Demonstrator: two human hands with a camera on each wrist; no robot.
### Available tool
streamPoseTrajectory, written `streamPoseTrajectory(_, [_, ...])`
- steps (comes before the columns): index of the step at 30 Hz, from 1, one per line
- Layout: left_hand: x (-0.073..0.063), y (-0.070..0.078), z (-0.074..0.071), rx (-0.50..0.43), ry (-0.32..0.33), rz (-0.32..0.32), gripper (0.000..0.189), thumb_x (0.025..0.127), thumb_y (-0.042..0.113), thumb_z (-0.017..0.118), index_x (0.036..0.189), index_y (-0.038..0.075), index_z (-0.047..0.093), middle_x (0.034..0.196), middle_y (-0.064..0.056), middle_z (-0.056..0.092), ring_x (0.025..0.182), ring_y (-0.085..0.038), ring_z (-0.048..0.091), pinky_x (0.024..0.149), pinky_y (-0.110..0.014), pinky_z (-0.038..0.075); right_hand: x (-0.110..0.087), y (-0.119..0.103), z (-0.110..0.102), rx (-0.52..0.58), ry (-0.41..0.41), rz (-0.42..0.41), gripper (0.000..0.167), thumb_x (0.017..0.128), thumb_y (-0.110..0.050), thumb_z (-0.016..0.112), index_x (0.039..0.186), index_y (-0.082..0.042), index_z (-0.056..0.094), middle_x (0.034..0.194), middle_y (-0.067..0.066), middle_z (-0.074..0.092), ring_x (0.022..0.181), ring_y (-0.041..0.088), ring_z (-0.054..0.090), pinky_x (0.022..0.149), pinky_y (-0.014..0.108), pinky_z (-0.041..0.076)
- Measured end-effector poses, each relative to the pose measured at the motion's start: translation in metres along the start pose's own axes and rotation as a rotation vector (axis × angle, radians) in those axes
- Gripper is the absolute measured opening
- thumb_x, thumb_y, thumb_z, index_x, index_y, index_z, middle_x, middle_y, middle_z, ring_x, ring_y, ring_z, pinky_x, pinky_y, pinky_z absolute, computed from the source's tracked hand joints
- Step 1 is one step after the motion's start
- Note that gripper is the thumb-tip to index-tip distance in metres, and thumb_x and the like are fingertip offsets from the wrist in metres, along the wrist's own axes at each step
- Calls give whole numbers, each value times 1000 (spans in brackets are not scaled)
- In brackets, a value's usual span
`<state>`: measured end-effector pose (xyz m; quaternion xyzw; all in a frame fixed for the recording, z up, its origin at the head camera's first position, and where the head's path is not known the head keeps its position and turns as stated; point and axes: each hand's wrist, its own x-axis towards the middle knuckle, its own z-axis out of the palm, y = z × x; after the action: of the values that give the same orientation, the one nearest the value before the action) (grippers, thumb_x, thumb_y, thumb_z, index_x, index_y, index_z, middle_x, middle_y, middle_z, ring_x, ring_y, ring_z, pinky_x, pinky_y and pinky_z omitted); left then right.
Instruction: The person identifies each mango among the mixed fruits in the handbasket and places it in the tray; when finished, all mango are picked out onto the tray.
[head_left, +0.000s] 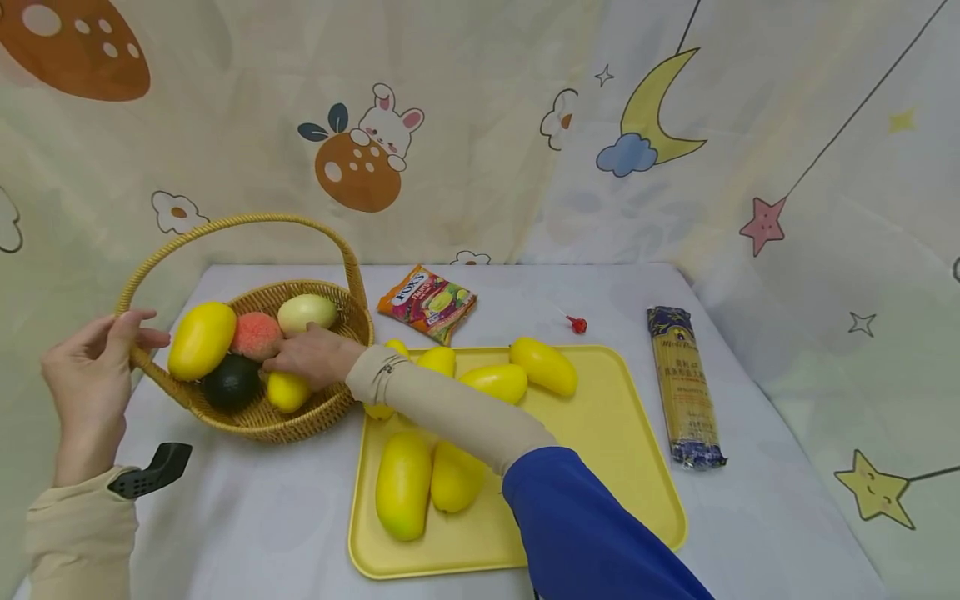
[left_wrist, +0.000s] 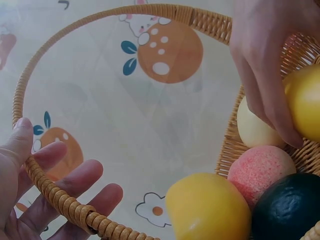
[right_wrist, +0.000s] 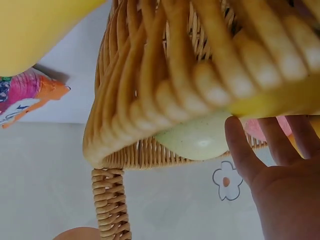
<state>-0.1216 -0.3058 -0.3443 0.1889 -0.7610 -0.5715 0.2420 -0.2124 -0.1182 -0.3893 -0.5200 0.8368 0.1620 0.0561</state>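
The left hand (head_left: 97,379) is at the side of a wicker basket, its thumb and fingers around the woven handle (left_wrist: 65,202). Inside the basket (head_left: 281,429) my right hand (head_left: 318,358) holds a yellow mango (head_left: 288,392), fingers along its side; the thumb is hidden. Close by the right fingers are a pale green fruit (head_left: 307,312) and a fuzzy pink peach (head_left: 257,336). A dark green avocado (head_left: 231,382) and a larger yellow mango (head_left: 202,340) lie on the basket's left side, nearest the left hand.
Several mangoes, such as a front one (head_left: 403,485), lie on a yellow tray (head_left: 600,467) beneath the right forearm. Behind it are a Fox's candy bag (head_left: 427,302) and a red lollipop (head_left: 577,325). A spaghetti packet (head_left: 684,387) lies to the right. Printed cloth (head_left: 487,125) hangs behind the table.
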Motion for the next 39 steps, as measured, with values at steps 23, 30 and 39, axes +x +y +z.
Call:
streamPoseTrajectory(23, [1,-1,1,-21,-1,28,37,90,34,61,113,8,71,69,14,65,77,-3,60,81,-10,48,-96,14,-43,74,178,-175,73,81,-34,74,145,-23,40,130,2,48,111,18,51,96,29,41])
streamPoseTrajectory(30, [2,0,1,-55,-5,35,35,90,32,63,111,6,72,67,12,66,72,-5,60,74,-8,47,-148,22,-28,93,228,-184,70,78,-36,76,140,-21,46,126,2,51,115,17,49,99,34,37])
streamPoseTrajectory(39, [2,-1,2,-74,-9,32,33,90,31,64,109,6,73,67,11,66,73,-7,59,73,-7,46,-215,29,1,147,238,-147,65,82,-39,75,139,-19,49,131,5,51,121,20,49,106,38,34])
